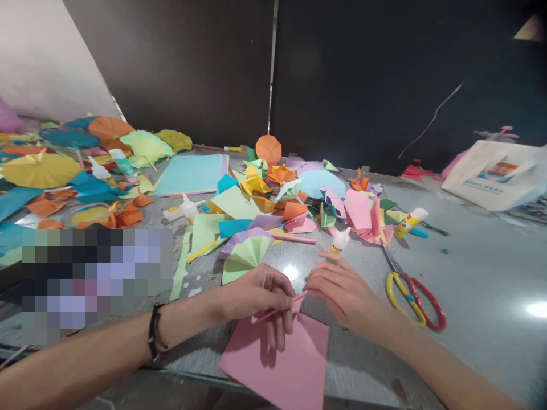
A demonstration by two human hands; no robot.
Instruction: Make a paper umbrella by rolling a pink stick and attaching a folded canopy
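My left hand is closed around the rolled top edge of a sheet of pink paper, pinching it between thumb and fingers. The rest of that sheet hangs flat toward me and reaches past the table's front edge. At the narrow tip of the roll rests my right hand, its fingers stretched out above the tabletop; its thumb is largely hidden. Just beyond the right fingertips stands a white glue bottle. A pleated green paper fan lies beyond my left hand.
Scissors with red and yellow handles lie at right, near a glue stick. Folded paper scraps pile along the middle. Paper umbrellas crowd the left. A white bag stands far right, a dark wall behind.
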